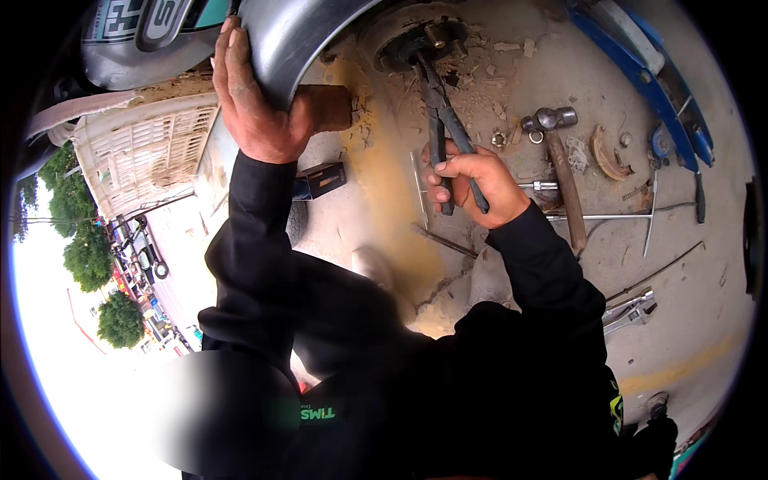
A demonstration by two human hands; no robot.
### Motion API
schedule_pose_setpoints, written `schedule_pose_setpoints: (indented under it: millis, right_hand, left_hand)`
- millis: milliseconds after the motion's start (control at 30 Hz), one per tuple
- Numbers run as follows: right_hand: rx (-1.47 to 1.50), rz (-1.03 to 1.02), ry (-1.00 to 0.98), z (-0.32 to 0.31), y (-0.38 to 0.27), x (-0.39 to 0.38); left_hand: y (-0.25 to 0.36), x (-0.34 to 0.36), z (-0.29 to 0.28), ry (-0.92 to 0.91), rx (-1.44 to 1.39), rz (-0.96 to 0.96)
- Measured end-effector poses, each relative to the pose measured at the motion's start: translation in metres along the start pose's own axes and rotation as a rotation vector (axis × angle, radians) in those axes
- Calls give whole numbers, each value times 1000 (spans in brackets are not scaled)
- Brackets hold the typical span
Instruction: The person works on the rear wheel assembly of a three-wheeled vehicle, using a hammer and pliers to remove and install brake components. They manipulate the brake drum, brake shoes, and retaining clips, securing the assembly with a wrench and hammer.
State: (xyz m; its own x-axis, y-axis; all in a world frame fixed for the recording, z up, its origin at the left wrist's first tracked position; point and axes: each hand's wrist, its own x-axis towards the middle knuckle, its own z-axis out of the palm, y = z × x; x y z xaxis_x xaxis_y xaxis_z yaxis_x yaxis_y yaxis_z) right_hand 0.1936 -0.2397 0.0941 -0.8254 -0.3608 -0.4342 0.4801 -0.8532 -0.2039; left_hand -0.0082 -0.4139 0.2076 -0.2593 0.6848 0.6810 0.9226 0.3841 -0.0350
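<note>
My left hand lies against the smooth grey fender, with its fingers stretched out along the surface. Close beside that palm is a reddish-brown block-like piece; whether the hand touches it I cannot tell. In my right hand is a pair of long dark-handled pliers, fingers wrapped round the handles, which stand apart. Their jaws reach up to a dark, dirty wheel hub with studs; the exact contact at the tip is hard to make out.
Right of my right hand lie a hammer, a curved brake shoe, a T-handle wrench and adjustable wrenches. A blue metal stand sits beyond. Dirt flakes cover the ground under the hub. A pale crate stands left.
</note>
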Motion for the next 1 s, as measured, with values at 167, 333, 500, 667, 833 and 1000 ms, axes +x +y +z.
schedule_pose_setpoints:
  millis: [167,333,500,667,833,1000]
  right_hand:
    - [-192,260,-48,-1,-56,-17]
    - [-77,125,-71,3,-23,-5]
    - [-39,27,-10,3,-10,-7]
    - [-89,177,8,7,-34,-17]
    - [-104,164,-20,10,-40,-18]
    - [-199,257,94,1,2,-59]
  left_hand:
    - [6,4,-6,-48,84,8]
    - [3,3,-10,-63,77,10]
    - [0,0,-5,-48,113,9]
    - [-11,-9,-5,-34,141,17]
    - [-7,-4,-11,-45,161,-37]
    - [-5,-8,-5,-10,86,-8]
